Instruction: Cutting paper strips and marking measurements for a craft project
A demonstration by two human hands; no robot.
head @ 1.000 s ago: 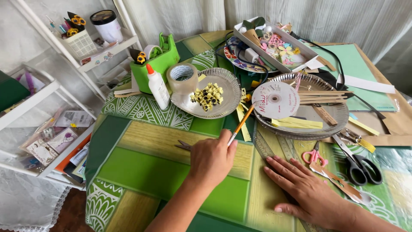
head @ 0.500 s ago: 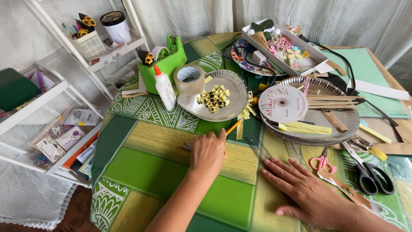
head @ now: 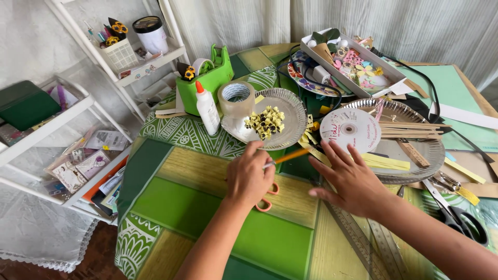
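Note:
My left hand (head: 250, 177) grips a thin orange pencil-like stick (head: 290, 155) whose tip points right, just below a foil plate (head: 296, 110) holding small yellow paper flowers (head: 266, 122). Orange scissor handles (head: 264, 201) show from under this hand. My right hand (head: 348, 180) hovers with fingers spread and holds nothing; its fingertips are close to a white ribbon spool (head: 350, 129) on a second foil plate (head: 421, 158). Both hands are over the green and yellow tablecloth (head: 207, 207).
A tape roll (head: 236, 97), white glue bottle (head: 207, 110) and green tape dispenser (head: 208, 79) stand behind the flower plate. A box of craft bits (head: 358, 65) sits at the back. Metal rulers (head: 363, 239) and black scissors (head: 462, 224) lie right. White shelves (head: 62, 111) stand left.
My right hand rose off the table at the right and moved left toward the spool, fingers spread. My left hand, still holding the stick, shifted slightly toward the flower plate.

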